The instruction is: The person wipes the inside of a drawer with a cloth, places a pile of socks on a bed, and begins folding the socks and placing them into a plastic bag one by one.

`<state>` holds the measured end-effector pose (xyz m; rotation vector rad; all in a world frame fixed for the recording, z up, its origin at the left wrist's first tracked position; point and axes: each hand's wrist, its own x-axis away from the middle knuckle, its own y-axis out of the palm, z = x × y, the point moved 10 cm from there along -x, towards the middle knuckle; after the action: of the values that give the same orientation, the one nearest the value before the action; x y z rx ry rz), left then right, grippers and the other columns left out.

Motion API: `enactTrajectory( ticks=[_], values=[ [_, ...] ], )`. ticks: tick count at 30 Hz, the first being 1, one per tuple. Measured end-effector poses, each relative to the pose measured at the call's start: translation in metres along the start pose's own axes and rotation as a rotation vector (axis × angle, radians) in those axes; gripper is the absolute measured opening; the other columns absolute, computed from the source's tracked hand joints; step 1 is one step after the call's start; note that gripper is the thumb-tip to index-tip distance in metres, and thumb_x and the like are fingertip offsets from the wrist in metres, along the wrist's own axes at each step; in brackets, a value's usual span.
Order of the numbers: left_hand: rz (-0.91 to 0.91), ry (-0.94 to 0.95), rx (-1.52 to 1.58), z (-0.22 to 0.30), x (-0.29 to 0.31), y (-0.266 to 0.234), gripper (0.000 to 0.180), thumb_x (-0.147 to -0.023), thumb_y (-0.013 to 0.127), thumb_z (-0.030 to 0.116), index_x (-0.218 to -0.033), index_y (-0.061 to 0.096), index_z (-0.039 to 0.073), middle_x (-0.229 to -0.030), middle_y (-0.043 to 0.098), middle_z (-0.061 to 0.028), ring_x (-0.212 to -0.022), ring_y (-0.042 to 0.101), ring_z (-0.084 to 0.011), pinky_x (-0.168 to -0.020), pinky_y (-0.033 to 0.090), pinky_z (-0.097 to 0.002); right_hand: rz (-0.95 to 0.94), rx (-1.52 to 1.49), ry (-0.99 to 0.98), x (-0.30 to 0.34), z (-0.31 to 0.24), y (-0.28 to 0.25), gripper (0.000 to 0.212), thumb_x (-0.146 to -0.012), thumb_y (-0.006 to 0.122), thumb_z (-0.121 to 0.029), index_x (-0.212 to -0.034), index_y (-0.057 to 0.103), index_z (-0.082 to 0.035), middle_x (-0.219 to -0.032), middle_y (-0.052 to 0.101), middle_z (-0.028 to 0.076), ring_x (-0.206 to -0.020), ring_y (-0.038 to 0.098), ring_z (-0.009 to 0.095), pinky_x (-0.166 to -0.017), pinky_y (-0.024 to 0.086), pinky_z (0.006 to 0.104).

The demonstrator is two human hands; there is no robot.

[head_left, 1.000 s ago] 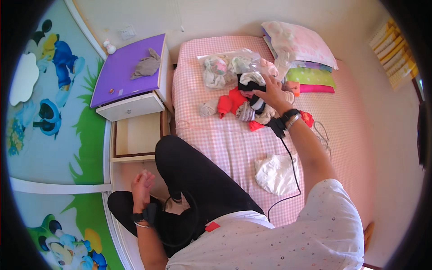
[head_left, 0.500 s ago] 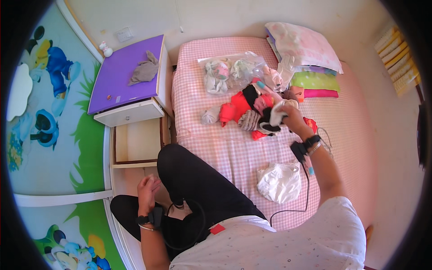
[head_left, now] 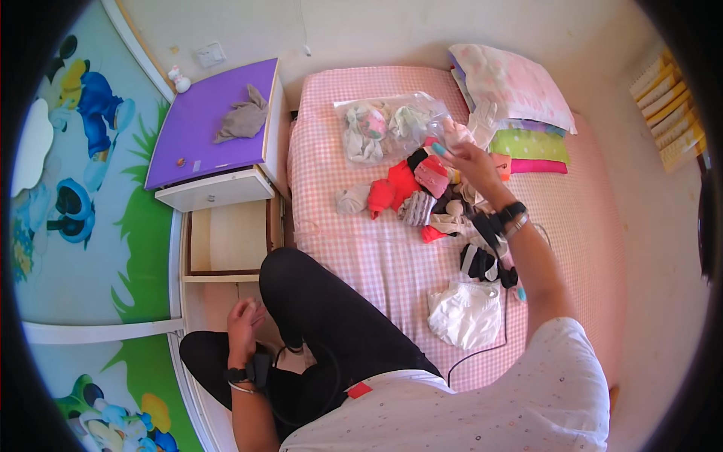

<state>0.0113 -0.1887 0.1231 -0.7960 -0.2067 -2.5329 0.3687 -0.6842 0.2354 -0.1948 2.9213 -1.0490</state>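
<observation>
Right hand [head_left: 468, 162] raised over heap of small clothes [head_left: 422, 197] on pink checked bed [head_left: 376, 256], fingers pinching pale pink piece [head_left: 457, 135]. Left hand [head_left: 245, 322] resting by black-trousered knee [head_left: 301, 279], holding nothing. Clear bag of clothes [head_left: 388, 124] just behind heap. White garment [head_left: 467, 313] nearer body. Grey cloth [head_left: 242, 117] on purple nightstand [head_left: 207, 128].

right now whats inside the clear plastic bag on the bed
The clear plastic bag lies on the pink checked bed and holds bundled small clothes, whitish, pink and pale green. How many pieces, and whatever lies beneath them, can't be made out.
</observation>
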Motion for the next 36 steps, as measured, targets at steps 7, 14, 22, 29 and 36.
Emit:
enactTrajectory(
  ticks=[7, 14, 22, 29, 36],
  values=[
    [0.08, -0.02, -0.001, -0.001, 0.007, -0.013, 0.022, -0.087, 0.056, 0.019, -0.103, 0.054, 0.004, -0.095, 0.061, -0.0048, -0.086, 0.059, -0.0143, -0.075, 0.045, -0.0262, 0.283, 0.391, -0.12, -0.076, -0.02, 0.026, 0.068, -0.07, 0.068, -0.016, -0.129, 0.036, -0.003, -0.122, 0.046, 0.025, -0.115, 0.043, 0.04, -0.095, 0.038, 0.0416],
    [0.12, -0.067, -0.005, -0.002, 0.0, -0.021, 0.022, -0.086, 0.056, 0.019, -0.104, 0.054, 0.005, -0.096, 0.061, -0.0041, -0.086, 0.059, -0.0134, -0.075, 0.045, -0.0261, 0.115, 0.519, 0.005, -0.107, -0.012, 0.033, 0.04, -0.072, 0.062, -0.017, -0.111, 0.055, -0.009, -0.097, 0.062, 0.02, -0.095, 0.058, 0.036, -0.083, 0.045, 0.0417],
    [0.099, -0.09, -0.008, -0.007, -0.012, -0.014, 0.022, -0.087, 0.056, 0.023, -0.103, 0.054, 0.007, -0.095, 0.061, -0.0046, -0.085, 0.06, -0.0166, -0.08, 0.045, -0.0317, 0.27, 0.237, -0.249, -0.13, -0.116, -0.008, 0.016, -0.072, 0.063, -0.016, -0.076, 0.06, -0.001, -0.069, 0.061, 0.018, -0.069, 0.061, 0.031, -0.063, 0.046, 0.0386],
    [0.043, -0.04, 0.107, 0.002, -0.015, -0.002, 0.022, -0.088, 0.056, 0.022, -0.102, 0.055, 0.005, -0.098, 0.061, -0.0067, -0.09, 0.059, -0.0182, -0.081, 0.046, -0.03, 0.176, -0.172, -0.296, -0.041, -0.232, -0.04, 0.016, -0.078, 0.061, -0.015, -0.076, 0.056, 0.0, -0.06, 0.056, 0.005, -0.05, 0.054, 0.011, -0.047, 0.042, 0.0272],
    [-0.323, 0.176, 0.291, 0.073, 0.026, 0.084, 0.031, -0.092, 0.048, 0.017, -0.117, 0.05, -0.001, -0.11, 0.058, -0.0145, -0.098, 0.059, -0.0231, -0.086, 0.047, -0.0339, 0.053, -0.469, -0.049, 0.145, -0.133, -0.006, 0.008, -0.082, 0.056, -0.006, -0.081, 0.05, -0.001, -0.066, 0.052, 0.003, -0.051, 0.056, 0.012, -0.047, 0.045, 0.0241]
  ],
)
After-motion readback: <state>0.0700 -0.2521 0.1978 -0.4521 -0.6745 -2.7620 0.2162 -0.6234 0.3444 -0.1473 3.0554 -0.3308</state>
